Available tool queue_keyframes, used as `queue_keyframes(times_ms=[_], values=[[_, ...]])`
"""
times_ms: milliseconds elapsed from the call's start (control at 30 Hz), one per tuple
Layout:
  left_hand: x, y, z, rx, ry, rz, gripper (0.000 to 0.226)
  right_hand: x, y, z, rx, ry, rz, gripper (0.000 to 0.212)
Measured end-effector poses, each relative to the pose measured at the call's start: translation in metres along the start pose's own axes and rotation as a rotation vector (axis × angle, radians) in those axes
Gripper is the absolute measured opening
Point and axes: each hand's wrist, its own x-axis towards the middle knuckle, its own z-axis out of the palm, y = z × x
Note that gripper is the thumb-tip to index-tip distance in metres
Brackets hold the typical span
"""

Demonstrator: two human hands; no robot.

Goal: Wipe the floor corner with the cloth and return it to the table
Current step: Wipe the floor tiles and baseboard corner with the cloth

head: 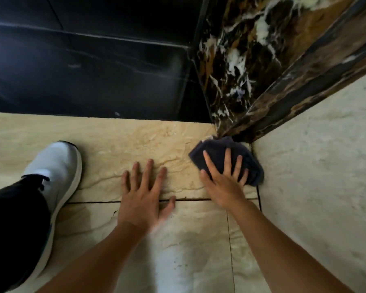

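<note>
A dark navy cloth (218,150) lies bunched on the beige floor tiles, pushed into the corner where the dark marble skirting meets the pale wall. My right hand (224,182) presses flat on top of the cloth with fingers spread, covering its near part. My left hand (145,191) rests palm down on the bare tile to the left of the cloth, fingers apart, holding nothing. No table is in view.
A pale wall (317,176) rises on the right. Brown-and-white marble skirting (237,66) runs back from the corner, with black glossy tiles (89,66) to its left. My white shoe (57,172) and dark trouser leg stand on the floor at the left.
</note>
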Motion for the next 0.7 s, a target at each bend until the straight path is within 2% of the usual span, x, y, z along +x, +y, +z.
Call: queue_keyframes(times_ms=[100, 167, 267, 333, 467, 600, 700], values=[[0.002, -0.003, -0.001, -0.029, -0.01, -0.011, 0.081, -0.042, -0.01, 0.027, -0.068, 0.019, -0.106, 0.057], [0.001, -0.002, -0.001, -0.041, -0.01, -0.019, 0.078, -0.06, -0.017, 0.038, -0.082, -0.018, -0.108, 0.058], [0.001, -0.003, -0.008, -0.064, -0.027, -0.033, 0.074, -0.052, -0.029, 0.036, -0.077, -0.068, -0.067, 0.056], [0.002, -0.001, -0.011, -0.072, -0.026, -0.04, 0.073, -0.036, -0.038, 0.028, -0.112, -0.08, -0.121, 0.054], [0.006, -0.002, -0.008, -0.108, -0.023, -0.043, 0.07, 0.033, -0.082, 0.004, -0.098, -0.089, -0.244, 0.052], [0.006, -0.004, 0.002, -0.13, 0.051, -0.038, 0.073, 0.13, -0.145, -0.027, -0.098, -0.028, -0.212, 0.055], [0.006, -0.004, 0.005, -0.125, 0.052, -0.029, 0.075, 0.194, -0.174, -0.056, -0.103, -0.076, -0.204, 0.052]])
